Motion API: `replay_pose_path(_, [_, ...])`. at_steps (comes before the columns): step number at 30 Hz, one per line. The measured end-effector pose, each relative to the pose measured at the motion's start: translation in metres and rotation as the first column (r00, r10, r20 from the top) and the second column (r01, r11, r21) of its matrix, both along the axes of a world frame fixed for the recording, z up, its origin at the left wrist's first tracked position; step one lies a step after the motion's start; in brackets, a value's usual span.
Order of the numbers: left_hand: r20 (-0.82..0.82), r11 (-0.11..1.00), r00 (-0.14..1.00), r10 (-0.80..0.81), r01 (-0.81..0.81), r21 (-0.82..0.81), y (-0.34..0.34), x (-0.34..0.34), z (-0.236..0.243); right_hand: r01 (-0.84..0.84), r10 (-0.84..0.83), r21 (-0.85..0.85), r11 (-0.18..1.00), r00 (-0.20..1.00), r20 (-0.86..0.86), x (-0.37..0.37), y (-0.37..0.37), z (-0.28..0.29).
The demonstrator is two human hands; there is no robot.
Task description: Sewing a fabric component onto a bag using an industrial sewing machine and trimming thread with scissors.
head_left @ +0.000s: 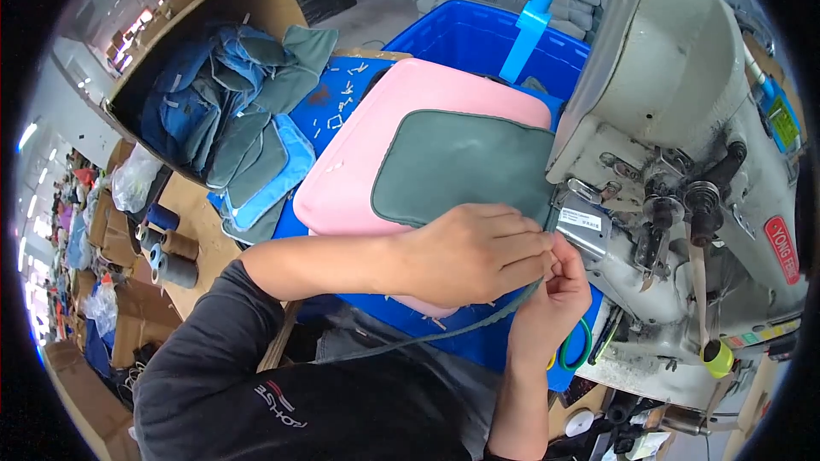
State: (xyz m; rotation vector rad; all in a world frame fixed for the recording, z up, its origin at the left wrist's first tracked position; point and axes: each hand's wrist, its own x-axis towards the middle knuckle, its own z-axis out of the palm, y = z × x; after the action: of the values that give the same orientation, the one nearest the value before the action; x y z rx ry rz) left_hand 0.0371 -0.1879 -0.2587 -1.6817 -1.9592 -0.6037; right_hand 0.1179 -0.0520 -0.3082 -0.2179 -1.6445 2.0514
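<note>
A grey-green fabric panel [461,162] with rounded corners and a bound edge lies on a pink padded board, its right side reaching the sewing machine [675,119]. Over the panel's near right corner, my left hand [478,256] has its fingers curled and pinched together. My right hand [555,294] meets it there, thumb and forefinger closed on a narrow grey-green binding strip [444,335]. That strip trails down left across my lap. The exact pinch point is partly hidden by my fingers. Just beyond the fingertips is a white label [581,220] by the metal plate.
Green-handled scissors [576,346] lie right of my right wrist. The pink board [342,188] rests on a blue table with thread scraps. A cardboard box [265,0] of blue and grey pieces tips open at left, near thread spools [178,256]. Behind is a blue bin [453,30].
</note>
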Motion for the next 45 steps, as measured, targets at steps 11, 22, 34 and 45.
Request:
replay_pose_path(11, [0.047,0.997,0.999,-0.009,0.006,0.071,0.004,-0.013,-0.002,0.031,-0.032,0.022,0.999,0.998,0.056,-0.006,0.003,0.012])
replay_pose_path(22, [0.461,0.992,0.884,-0.081,0.028,0.121,-0.004,-0.024,0.008,-0.042,0.028,0.121,0.992,0.993,0.118,-0.009,-0.001,0.01])
replay_pose_path(34, [0.078,0.996,0.994,-0.081,0.084,-0.036,-0.005,-0.033,0.008,-0.018,-0.007,0.173,0.985,0.99,0.142,-0.012,-0.003,0.016])
replay_pose_path(45, [0.123,0.983,0.98,-0.159,0.169,-0.074,-0.008,-0.042,0.015,0.018,-0.067,0.385,0.923,0.991,0.114,-0.019,-0.003,-0.004])
